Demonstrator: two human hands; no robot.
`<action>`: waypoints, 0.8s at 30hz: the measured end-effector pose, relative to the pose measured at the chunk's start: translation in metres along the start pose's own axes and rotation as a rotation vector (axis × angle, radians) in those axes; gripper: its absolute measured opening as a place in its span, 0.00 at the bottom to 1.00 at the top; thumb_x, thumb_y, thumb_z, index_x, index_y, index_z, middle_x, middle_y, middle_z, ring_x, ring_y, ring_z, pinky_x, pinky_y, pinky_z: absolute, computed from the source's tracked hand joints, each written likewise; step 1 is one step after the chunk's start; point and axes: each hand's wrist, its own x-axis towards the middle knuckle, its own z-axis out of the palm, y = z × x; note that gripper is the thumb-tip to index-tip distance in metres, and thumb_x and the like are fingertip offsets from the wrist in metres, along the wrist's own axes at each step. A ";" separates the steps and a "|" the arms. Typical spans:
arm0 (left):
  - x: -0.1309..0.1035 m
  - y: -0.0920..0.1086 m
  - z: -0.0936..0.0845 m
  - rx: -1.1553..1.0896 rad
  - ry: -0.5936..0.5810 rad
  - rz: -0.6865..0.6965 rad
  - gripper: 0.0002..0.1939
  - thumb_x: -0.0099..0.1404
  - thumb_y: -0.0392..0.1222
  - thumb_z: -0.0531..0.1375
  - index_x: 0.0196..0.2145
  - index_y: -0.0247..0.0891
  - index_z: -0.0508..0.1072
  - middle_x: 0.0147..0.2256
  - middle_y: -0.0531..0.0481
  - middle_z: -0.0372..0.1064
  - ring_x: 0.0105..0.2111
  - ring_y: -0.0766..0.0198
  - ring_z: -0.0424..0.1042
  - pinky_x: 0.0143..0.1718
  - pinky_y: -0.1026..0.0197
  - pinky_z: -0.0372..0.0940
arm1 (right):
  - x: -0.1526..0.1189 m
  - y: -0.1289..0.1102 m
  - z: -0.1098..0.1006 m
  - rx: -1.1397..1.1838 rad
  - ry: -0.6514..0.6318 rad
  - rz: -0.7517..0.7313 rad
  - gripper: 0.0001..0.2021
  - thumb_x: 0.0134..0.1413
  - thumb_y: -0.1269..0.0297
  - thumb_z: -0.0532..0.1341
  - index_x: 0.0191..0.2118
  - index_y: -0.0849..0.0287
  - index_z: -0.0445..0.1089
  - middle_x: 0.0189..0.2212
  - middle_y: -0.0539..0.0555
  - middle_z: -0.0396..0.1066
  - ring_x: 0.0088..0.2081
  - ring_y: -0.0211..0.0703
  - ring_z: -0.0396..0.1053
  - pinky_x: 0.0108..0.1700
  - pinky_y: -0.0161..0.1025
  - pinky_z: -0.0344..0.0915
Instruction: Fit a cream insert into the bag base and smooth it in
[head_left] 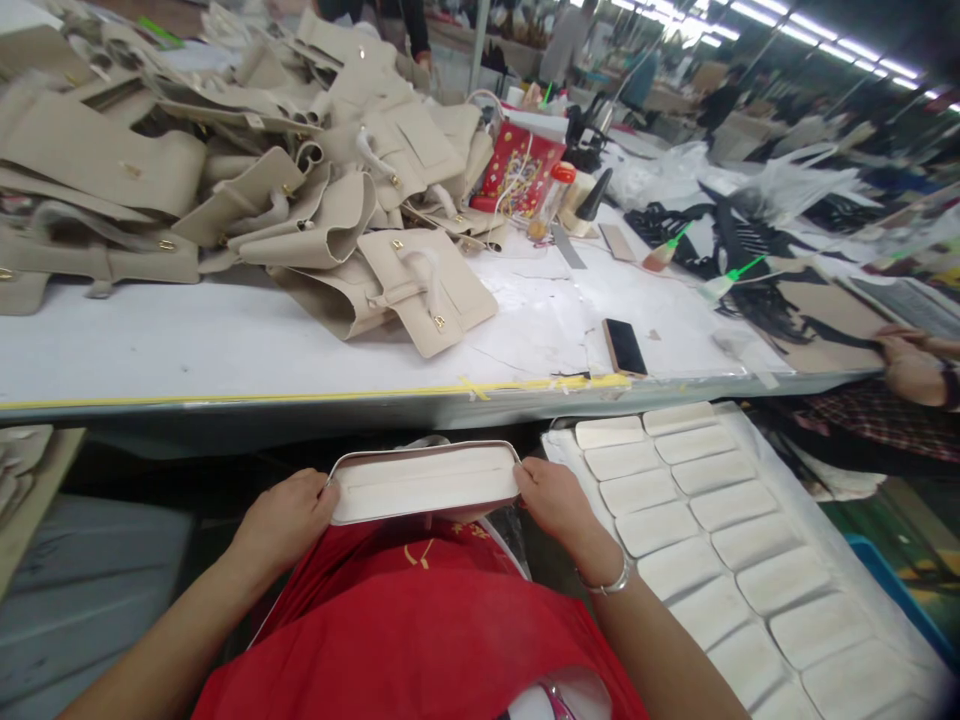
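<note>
One pale piece (427, 487) pinched: left hand (292, 515), right hand (559, 505) | beige bags (101, 155) crowd tabletop (150, 350) | phone (624, 347) near edge

So, straight ahead of me, one rimmed piece (424, 482)! On the tabletop (187, 350) I count one phone (625, 347), one red-capped bottle (555, 195), two green-nozzled bottles (720, 286) lying near it. Pale panels (755, 541) run in two columns, over a dozen; beige bags (427, 285) overlap too much for exact counting.

Bag workshop: beige bag pieces (427, 285) heap a worktable (187, 345).
</note>
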 end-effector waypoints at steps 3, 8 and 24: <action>-0.001 0.001 -0.001 -0.001 -0.002 0.001 0.21 0.65 0.47 0.39 0.27 0.38 0.66 0.32 0.43 0.67 0.34 0.55 0.69 0.32 0.60 0.57 | 0.000 0.005 0.003 0.039 0.003 -0.009 0.17 0.61 0.64 0.46 0.23 0.59 0.63 0.22 0.51 0.69 0.26 0.36 0.65 0.28 0.34 0.49; -0.002 0.004 -0.001 -0.010 0.001 -0.010 0.21 0.65 0.48 0.38 0.27 0.38 0.66 0.32 0.44 0.67 0.34 0.57 0.69 0.33 0.61 0.57 | -0.002 0.006 0.007 -0.047 0.069 0.004 0.17 0.62 0.63 0.46 0.25 0.59 0.63 0.24 0.52 0.70 0.27 0.36 0.66 0.28 0.35 0.47; 0.002 -0.002 -0.002 -0.068 0.031 0.032 0.20 0.65 0.47 0.41 0.25 0.37 0.67 0.30 0.44 0.68 0.30 0.59 0.69 0.31 0.62 0.57 | 0.006 0.021 -0.008 0.878 -0.378 0.152 0.19 0.58 0.50 0.50 0.28 0.62 0.64 0.22 0.51 0.66 0.21 0.34 0.64 0.24 0.31 0.57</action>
